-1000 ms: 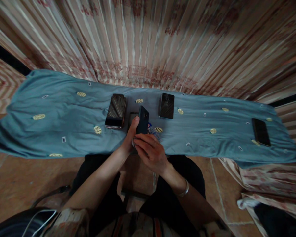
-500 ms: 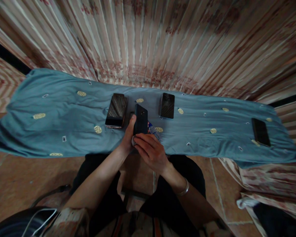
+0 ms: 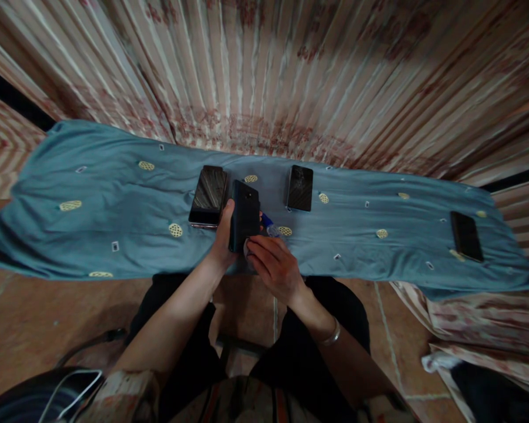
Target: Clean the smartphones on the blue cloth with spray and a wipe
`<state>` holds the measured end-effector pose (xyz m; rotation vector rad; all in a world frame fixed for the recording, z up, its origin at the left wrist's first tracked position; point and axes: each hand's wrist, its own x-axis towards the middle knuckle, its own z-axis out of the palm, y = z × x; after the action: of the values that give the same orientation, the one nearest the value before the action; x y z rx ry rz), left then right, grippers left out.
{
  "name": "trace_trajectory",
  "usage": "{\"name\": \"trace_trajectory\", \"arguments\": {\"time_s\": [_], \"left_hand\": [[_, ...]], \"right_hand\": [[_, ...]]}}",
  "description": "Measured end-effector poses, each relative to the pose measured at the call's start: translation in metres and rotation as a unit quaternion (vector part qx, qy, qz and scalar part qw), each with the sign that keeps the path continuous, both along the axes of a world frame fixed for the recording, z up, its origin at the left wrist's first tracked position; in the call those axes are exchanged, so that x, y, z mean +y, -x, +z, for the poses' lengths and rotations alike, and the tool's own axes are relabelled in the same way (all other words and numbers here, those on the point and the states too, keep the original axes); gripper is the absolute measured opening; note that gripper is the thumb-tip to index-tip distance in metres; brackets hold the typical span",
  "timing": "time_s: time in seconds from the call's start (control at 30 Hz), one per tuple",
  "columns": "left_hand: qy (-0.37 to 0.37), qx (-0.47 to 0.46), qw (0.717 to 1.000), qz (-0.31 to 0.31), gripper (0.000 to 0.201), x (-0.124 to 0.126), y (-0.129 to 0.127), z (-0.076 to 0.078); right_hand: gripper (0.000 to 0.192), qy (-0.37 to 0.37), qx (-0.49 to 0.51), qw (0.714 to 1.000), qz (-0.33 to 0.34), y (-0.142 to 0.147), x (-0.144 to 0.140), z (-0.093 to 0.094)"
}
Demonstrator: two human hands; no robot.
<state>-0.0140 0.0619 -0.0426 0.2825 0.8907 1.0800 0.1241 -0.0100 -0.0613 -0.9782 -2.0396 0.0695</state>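
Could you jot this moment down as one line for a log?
left hand: holds dark phone | right hand: touches phone's lower end | three phones on blue cloth

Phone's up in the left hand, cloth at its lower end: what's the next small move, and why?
Probably wipe the small white cloth upward along the dark phone. The left hand holds the phone back-up, while the right hand presses the cloth only at its lower edge.

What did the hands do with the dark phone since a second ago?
The dark phone tipped over to the left, and the left hand has kept its grip. The right hand stays at its lower end, pressing something small and white there. The three phones lying on the blue cloth did not move.
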Motion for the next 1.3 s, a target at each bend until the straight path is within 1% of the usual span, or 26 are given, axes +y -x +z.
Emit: {"name": "trace_trajectory", "arguments": {"time_s": [0.1, 0.2, 0.33, 0.43, 0.6, 0.73, 0.9, 1.0, 1.1, 1.3], "left_hand": [[-0.002, 0.012, 1.0, 0.012, 0.056, 0.001, 0.0, 0.004], [0.002, 0.023, 1.0, 0.019, 0.059, 0.002, 0.001, 0.006], [0.006, 0.031, 0.999, 0.025, 0.06, 0.003, 0.003, 0.01], [0.008, 0.028, 0.999, 0.028, 0.06, 0.004, 0.004, 0.012], [0.003, 0.016, 0.999, 0.033, 0.061, 0.005, 0.007, 0.01], [0.002, 0.001, 1.0, 0.03, 0.062, 0.007, 0.006, 0.008], [0.003, -0.009, 0.999, 0.031, 0.06, 0.002, 0.0, 0.003], [0.01, -0.012, 1.0, 0.016, 0.06, -0.001, -0.004, -0.002], [0.019, -0.013, 1.0, 0.009, 0.061, -0.003, -0.005, -0.006], [0.026, 0.009, 1.0, -0.005, 0.062, -0.01, -0.006, -0.004]], "right_hand": [[0.03, 0.01, 0.006, 1.0, 0.007, -0.002, 0.001, -0.004], [0.03, 0.018, 0.008, 1.0, -0.001, -0.004, 0.002, -0.011], [0.032, 0.057, 0.003, 0.998, -0.008, -0.007, 0.002, -0.017], [0.031, 0.051, 0.003, 0.999, -0.018, -0.007, 0.002, -0.018], [0.031, 0.029, 0.001, 0.999, -0.025, -0.009, 0.004, -0.014], [0.03, -0.003, 0.007, 1.0, -0.03, -0.011, 0.005, -0.012], [0.029, 0.016, -0.004, 0.999, -0.028, -0.007, 0.003, -0.011], [0.027, 0.005, -0.007, 1.0, -0.018, -0.003, 0.002, -0.009], [0.03, 0.004, -0.005, 1.0, -0.007, 0.001, 0.003, -0.005], [0.03, -0.021, 0.003, 1.0, -0.001, 0.01, 0.002, 0.002]]}}
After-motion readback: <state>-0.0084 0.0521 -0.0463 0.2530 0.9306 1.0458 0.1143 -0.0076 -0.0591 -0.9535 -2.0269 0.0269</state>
